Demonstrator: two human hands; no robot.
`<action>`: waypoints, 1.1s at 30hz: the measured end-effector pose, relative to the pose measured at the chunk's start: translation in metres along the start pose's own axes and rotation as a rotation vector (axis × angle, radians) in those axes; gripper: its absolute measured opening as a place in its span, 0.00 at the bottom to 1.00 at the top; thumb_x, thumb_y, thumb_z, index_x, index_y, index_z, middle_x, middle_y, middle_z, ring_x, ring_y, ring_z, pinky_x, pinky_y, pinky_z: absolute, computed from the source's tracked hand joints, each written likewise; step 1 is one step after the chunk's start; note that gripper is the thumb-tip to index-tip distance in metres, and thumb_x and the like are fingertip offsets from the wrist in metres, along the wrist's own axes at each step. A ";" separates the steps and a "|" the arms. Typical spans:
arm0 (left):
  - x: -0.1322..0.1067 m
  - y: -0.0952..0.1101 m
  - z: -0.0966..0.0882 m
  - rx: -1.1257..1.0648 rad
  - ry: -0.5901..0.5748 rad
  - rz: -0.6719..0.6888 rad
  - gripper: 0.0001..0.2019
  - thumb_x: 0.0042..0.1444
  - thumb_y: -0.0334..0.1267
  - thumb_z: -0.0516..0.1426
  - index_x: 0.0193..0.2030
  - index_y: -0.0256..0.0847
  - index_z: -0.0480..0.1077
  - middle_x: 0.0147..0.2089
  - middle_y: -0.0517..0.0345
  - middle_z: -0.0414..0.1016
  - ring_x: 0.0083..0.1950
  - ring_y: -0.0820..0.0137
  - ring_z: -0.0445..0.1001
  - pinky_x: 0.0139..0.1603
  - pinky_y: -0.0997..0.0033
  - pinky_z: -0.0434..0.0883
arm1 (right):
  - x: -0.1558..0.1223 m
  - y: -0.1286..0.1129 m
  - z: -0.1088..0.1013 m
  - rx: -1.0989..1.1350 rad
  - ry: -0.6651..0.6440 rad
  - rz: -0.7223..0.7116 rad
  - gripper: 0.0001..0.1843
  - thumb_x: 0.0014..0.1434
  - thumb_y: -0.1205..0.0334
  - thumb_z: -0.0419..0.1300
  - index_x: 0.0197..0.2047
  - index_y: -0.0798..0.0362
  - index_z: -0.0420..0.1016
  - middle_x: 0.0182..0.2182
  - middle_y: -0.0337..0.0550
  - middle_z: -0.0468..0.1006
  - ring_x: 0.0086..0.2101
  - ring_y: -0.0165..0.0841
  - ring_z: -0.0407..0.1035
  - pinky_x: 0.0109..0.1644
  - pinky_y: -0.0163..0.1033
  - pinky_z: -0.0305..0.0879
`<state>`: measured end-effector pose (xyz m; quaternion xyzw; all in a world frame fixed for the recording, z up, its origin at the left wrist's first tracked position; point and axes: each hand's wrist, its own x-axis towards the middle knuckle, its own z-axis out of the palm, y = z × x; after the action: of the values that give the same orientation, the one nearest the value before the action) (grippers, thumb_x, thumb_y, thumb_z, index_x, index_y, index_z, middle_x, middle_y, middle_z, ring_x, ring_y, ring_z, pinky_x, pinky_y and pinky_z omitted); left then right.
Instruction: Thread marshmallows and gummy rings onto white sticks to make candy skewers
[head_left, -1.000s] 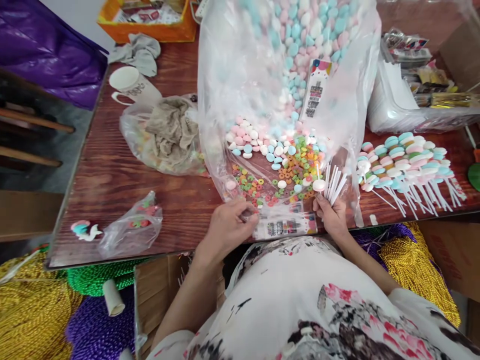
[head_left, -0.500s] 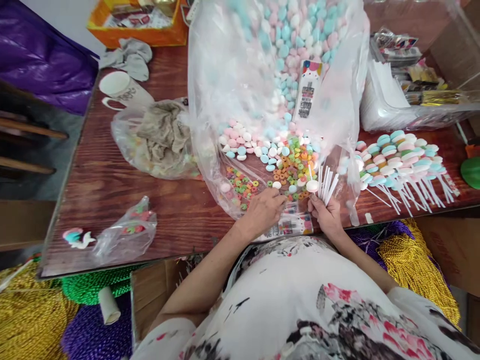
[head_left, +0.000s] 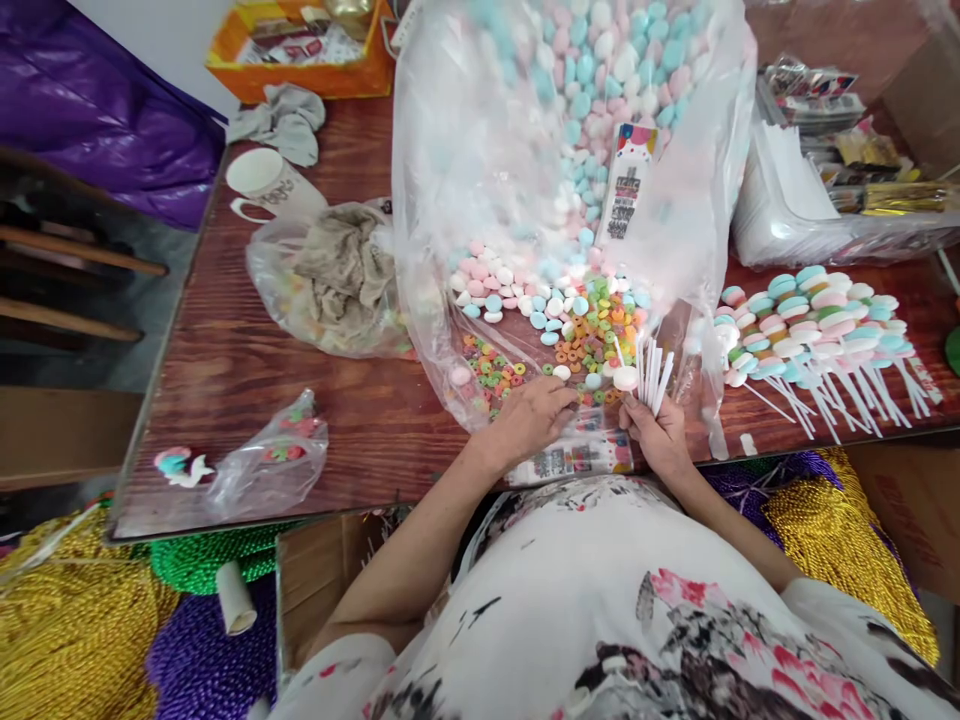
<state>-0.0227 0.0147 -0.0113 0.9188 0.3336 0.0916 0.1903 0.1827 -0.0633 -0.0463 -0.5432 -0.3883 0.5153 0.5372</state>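
My right hand (head_left: 660, 435) is closed round a bunch of white sticks (head_left: 652, 368), one of which carries a white candy disc (head_left: 624, 378). My left hand (head_left: 534, 418) rests palm down at the mouth of a big clear plastic bag (head_left: 465, 160), its fingertips curled among small coloured ring candies (head_left: 581, 340); what they pinch is hidden. Pink, blue and white candy discs (head_left: 517, 290) lie deeper in the bag. A printed label strip (head_left: 574, 458) lies under both hands at the table edge.
Finished candy sticks (head_left: 814, 330) are piled at the right. A bag with a grey cloth (head_left: 337, 275), a white mug (head_left: 262, 180), a small bag (head_left: 274, 460) and a mermaid figure (head_left: 178, 466) sit left. Stacked packets (head_left: 825, 190) lie at back right. Bead ropes (head_left: 75, 620) lie below.
My left hand moved right from the bag's front edge into the ring candies. My right hand kept its hold on the sticks. The camera shifted slightly.
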 end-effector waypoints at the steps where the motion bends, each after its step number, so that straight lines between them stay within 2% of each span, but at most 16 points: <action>1: 0.001 0.000 -0.001 0.030 -0.006 0.035 0.08 0.63 0.34 0.54 0.43 0.39 0.74 0.39 0.51 0.73 0.43 0.65 0.71 0.43 0.67 0.69 | 0.000 0.000 0.000 0.001 -0.003 -0.001 0.20 0.64 0.47 0.58 0.27 0.52 0.67 0.20 0.33 0.65 0.19 0.24 0.52 0.22 0.33 0.49; 5: 0.005 0.004 -0.005 0.142 0.017 0.203 0.09 0.64 0.36 0.53 0.40 0.37 0.74 0.39 0.49 0.71 0.44 0.63 0.68 0.42 0.64 0.68 | 0.000 0.001 0.000 -0.003 0.001 -0.013 0.19 0.64 0.47 0.58 0.28 0.52 0.66 0.21 0.34 0.65 0.20 0.25 0.53 0.22 0.33 0.49; 8: 0.009 0.008 -0.004 0.191 0.021 0.355 0.11 0.65 0.32 0.52 0.33 0.35 0.73 0.40 0.46 0.71 0.44 0.62 0.67 0.45 0.61 0.68 | 0.001 0.004 0.000 -0.001 0.005 -0.027 0.19 0.64 0.47 0.58 0.29 0.51 0.66 0.21 0.34 0.65 0.21 0.25 0.54 0.22 0.33 0.49; 11: 0.009 0.013 0.000 0.226 0.009 0.440 0.12 0.64 0.28 0.51 0.29 0.35 0.70 0.40 0.47 0.71 0.42 0.64 0.67 0.42 0.62 0.68 | 0.002 0.005 0.000 0.009 0.007 -0.028 0.19 0.63 0.46 0.59 0.28 0.52 0.66 0.21 0.34 0.65 0.21 0.25 0.54 0.22 0.33 0.49; 17: -0.002 0.019 0.010 0.343 0.012 0.408 0.10 0.65 0.28 0.50 0.35 0.34 0.70 0.43 0.47 0.71 0.43 0.63 0.67 0.40 0.61 0.66 | 0.002 0.002 0.001 0.015 0.016 -0.002 0.21 0.63 0.45 0.60 0.26 0.52 0.65 0.20 0.33 0.63 0.19 0.24 0.52 0.22 0.33 0.48; 21: -0.004 0.015 0.014 0.271 0.067 0.437 0.11 0.64 0.27 0.51 0.31 0.36 0.69 0.38 0.50 0.71 0.39 0.65 0.67 0.38 0.64 0.66 | 0.001 0.000 0.001 0.010 0.017 0.004 0.21 0.62 0.45 0.60 0.26 0.52 0.65 0.20 0.33 0.63 0.19 0.24 0.51 0.21 0.33 0.46; 24: -0.003 0.012 0.016 0.215 0.153 0.434 0.11 0.63 0.28 0.51 0.29 0.36 0.68 0.36 0.49 0.72 0.39 0.65 0.67 0.39 0.64 0.68 | 0.001 -0.003 0.003 0.033 0.020 0.013 0.21 0.62 0.45 0.61 0.26 0.52 0.65 0.19 0.32 0.62 0.19 0.24 0.50 0.21 0.33 0.45; 30: -0.011 0.016 0.025 0.073 0.241 0.274 0.12 0.63 0.29 0.50 0.29 0.37 0.69 0.32 0.50 0.73 0.35 0.66 0.69 0.38 0.63 0.70 | 0.001 -0.010 0.008 0.036 0.037 0.036 0.23 0.60 0.44 0.61 0.25 0.52 0.64 0.19 0.32 0.62 0.18 0.22 0.48 0.20 0.33 0.42; 33: -0.016 0.019 0.026 -0.165 0.363 0.155 0.08 0.61 0.30 0.54 0.33 0.36 0.72 0.36 0.49 0.77 0.38 0.67 0.74 0.40 0.64 0.73 | -0.001 -0.009 0.007 0.001 0.044 0.027 0.23 0.61 0.43 0.60 0.25 0.52 0.64 0.18 0.32 0.61 0.17 0.23 0.48 0.20 0.33 0.44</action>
<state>-0.0164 -0.0169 -0.0278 0.8914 0.2819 0.2972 0.1940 0.1771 -0.0615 -0.0366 -0.5594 -0.3690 0.5105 0.5388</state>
